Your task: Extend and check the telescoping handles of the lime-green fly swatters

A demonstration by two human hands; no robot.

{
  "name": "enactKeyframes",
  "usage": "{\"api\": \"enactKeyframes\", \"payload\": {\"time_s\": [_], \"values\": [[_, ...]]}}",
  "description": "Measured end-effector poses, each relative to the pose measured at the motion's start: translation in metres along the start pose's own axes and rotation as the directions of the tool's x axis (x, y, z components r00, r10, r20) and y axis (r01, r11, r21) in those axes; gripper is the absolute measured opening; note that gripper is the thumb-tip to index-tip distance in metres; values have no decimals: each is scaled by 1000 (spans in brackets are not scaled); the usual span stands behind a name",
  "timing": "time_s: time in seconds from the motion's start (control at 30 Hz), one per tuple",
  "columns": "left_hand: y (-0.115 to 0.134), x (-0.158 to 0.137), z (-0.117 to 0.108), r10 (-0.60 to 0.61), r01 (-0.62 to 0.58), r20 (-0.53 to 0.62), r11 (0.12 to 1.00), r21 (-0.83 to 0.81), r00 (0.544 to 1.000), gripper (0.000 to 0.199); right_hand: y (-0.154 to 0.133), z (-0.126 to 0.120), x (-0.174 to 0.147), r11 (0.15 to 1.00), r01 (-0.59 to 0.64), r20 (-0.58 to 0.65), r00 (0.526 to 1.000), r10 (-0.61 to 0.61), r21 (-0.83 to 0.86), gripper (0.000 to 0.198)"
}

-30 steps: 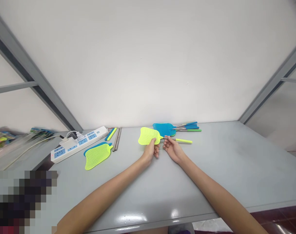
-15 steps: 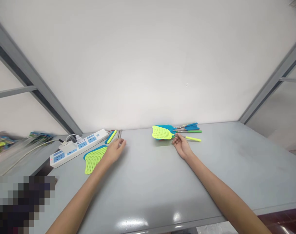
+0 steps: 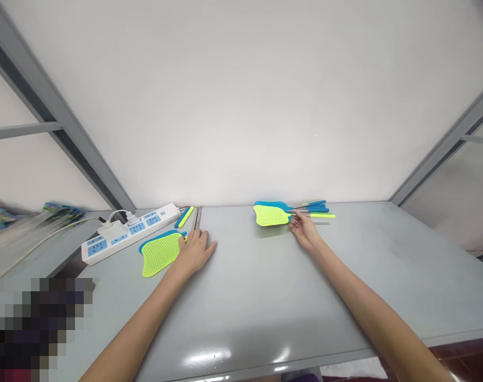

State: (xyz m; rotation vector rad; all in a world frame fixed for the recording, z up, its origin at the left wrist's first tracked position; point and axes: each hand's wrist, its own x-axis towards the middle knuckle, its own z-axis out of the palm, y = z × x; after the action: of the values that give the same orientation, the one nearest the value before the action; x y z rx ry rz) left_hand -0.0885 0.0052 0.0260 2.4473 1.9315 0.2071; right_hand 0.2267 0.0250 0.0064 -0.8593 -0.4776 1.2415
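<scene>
My right hand (image 3: 306, 232) pinches the thin metal shaft of a yellow-green fly swatter (image 3: 272, 216), whose handle (image 3: 323, 215) sticks out to the right. The swatter lies over a pile with a blue fly swatter (image 3: 273, 204) and several blue handles (image 3: 316, 207). My left hand (image 3: 196, 251) is open, palm down, fingertips at the near ends of a few metal rods (image 3: 197, 217). Just left of it, a loose yellow-green swatter head (image 3: 161, 254) rests on a blue one (image 3: 146, 244). A yellow handle tube (image 3: 186, 217) and a blue handle tube (image 3: 180, 218) lie behind.
A white power strip (image 3: 132, 233) with plugged-in adapters and cables runs along the left of the grey table (image 3: 241, 297). Plastic-wrapped goods (image 3: 62, 212) lie farther left. A white wall (image 3: 241, 106) stands at the back, with metal frame posts on both sides.
My left hand has lowered to the rods, its fingers now spreading. The yellow-green swatter in my right hand has moved back onto the pile, covering the green handle. The camera view has shifted slightly.
</scene>
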Motion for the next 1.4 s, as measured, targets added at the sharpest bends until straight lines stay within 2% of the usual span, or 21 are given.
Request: {"api": "enactKeyframes", "payload": {"time_s": [0.2,0.4,0.6,0.73,0.8,0.9,1.07,1.17,1.23,1.4], "values": [[7,-2,1,-5,5,-17,1000,-1,1000,40,-24,3,16,986,64,-8,998,-66,-155,8],[9,1,12,22,-26,-114,999,-37,993,38,-25,-2,26,934,153,-101,976,-195,-323,17],[6,5,19,74,-100,-184,985,-140,980,34,-17,-1,35,896,206,-197,933,-302,-394,53],[1,7,20,134,-173,-203,966,-191,970,32,-15,7,38,897,179,-215,934,-284,-404,78],[-1,7,20,141,-183,-200,960,-210,970,31,-14,11,38,901,160,-214,941,-263,-405,85],[1,6,19,151,-199,-203,951,-238,967,30,-12,17,41,908,129,-202,953,-224,-398,78],[3,4,19,180,-231,-198,932,-278,964,31,-11,20,49,909,26,-217,968,-127,-416,34],[3,4,20,182,-231,-187,930,-286,965,32,-14,20,51,892,-30,-237,967,-87,-451,21],[2,5,20,177,-224,-179,932,-286,968,33,-15,19,51,880,-68,-237,970,-51,-470,19],[4,4,19,169,-215,-168,925,-312,971,32,-19,15,49,874,-123,-206,978,26,-470,31]]}}
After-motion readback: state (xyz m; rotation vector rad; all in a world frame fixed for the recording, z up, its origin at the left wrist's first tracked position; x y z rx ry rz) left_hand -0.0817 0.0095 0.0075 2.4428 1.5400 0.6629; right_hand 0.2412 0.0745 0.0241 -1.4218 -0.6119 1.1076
